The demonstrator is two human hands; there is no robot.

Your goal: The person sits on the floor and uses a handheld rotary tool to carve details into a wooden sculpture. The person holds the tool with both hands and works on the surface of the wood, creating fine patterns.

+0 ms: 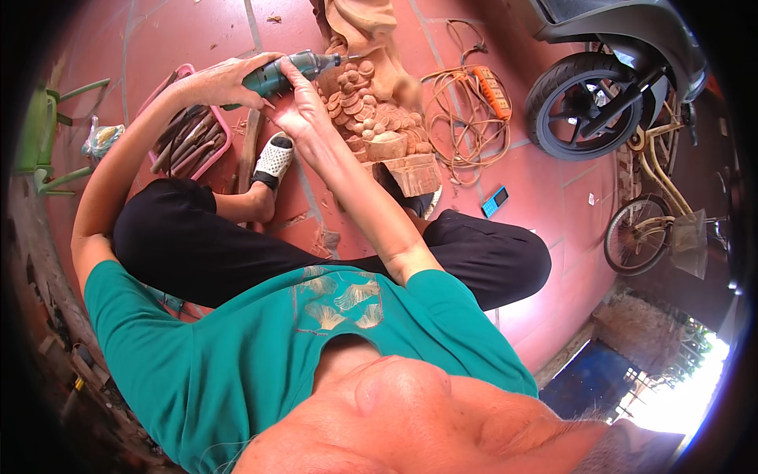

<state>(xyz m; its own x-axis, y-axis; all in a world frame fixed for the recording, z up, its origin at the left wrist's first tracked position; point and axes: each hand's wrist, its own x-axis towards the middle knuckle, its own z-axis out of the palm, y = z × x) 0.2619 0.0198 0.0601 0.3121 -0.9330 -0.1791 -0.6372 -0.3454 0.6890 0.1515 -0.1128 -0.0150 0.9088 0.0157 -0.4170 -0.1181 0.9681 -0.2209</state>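
I see one green rotary tool (290, 73) in the upper middle of the frame, and both hands are on it. My left hand (225, 81) is wrapped around the rear of the tool body, fingers closed tight on it. My right hand (298, 101) sits just to the right of it, fingers curled over the front of the tool near its silver nose, so it too is closed on the tool. The tool's thin bit points right and meets one wooden carving (377, 110), which stands on the red tiled floor (545, 197) at the top centre, with many rounded scale-like lumps cut into it and a square block base.

Left of the hands I count one pink tray (222, 129) lying on the floor, filled with a bundle of long chisels (188, 136); I cannot count them exactly. One foot in a white patterned slipper (274, 160) rests just below the tray.

To the right of the carving lies one orange cord (458, 110) in loose coils with one orange power strip (493, 89) on it. One blue phone (494, 201) lies on the floor below that. At the upper right I count one scooter wheel (580, 107) and, lower, one bicycle wheel (638, 235). One green stool (49, 130) stands at the far left.
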